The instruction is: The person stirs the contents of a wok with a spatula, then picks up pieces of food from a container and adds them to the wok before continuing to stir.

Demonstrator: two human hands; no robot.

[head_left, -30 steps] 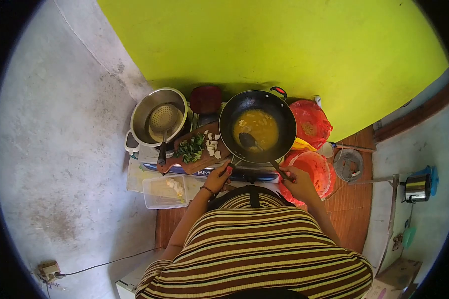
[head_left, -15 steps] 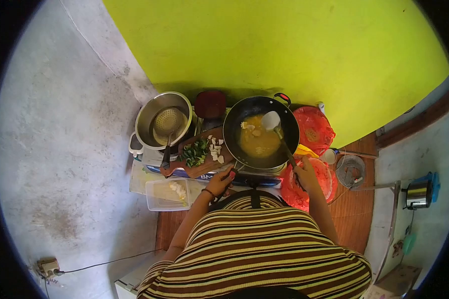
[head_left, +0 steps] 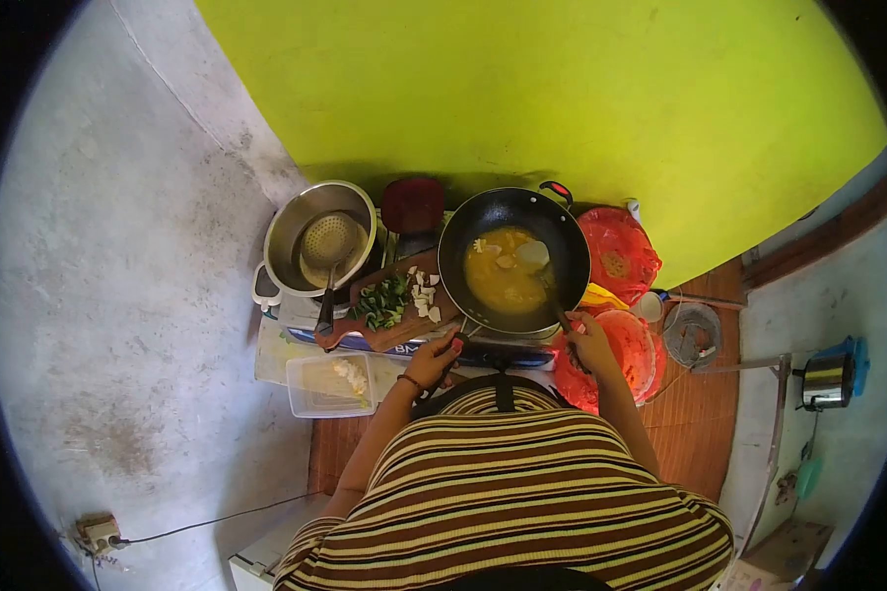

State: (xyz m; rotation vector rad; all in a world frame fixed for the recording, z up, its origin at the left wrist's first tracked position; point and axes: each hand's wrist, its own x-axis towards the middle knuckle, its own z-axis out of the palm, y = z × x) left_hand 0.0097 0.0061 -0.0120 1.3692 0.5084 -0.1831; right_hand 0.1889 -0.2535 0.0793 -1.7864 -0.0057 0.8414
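Note:
A black wok [head_left: 562, 222] stands on the stove, holding yellowish broth [head_left: 498, 286] with a few pale pieces in it. My left hand [head_left: 432, 362] is closed around the wok's handle at its near left side. In my right hand [head_left: 589, 345] is the handle of a spatula [head_left: 532, 256], whose pale head lies in the broth. Left of the wok, a wooden cutting board [head_left: 370, 335] carries chopped green leaves [head_left: 384, 300] and white chopped pieces [head_left: 424, 294].
A steel pot [head_left: 291, 222] with a perforated skimmer [head_left: 327, 241] inside stands at the left. Below the board is a clear plastic container [head_left: 310, 399] with pale bits. Red plastic-covered vessels [head_left: 616, 236] sit right of the wok, near a grey bucket [head_left: 693, 335]. A green wall [head_left: 562, 89] rises behind.
The spatula's head has dropped lower into the broth. My right hand has shifted slightly to the left with its handle. My left hand keeps its grip on the wok handle.

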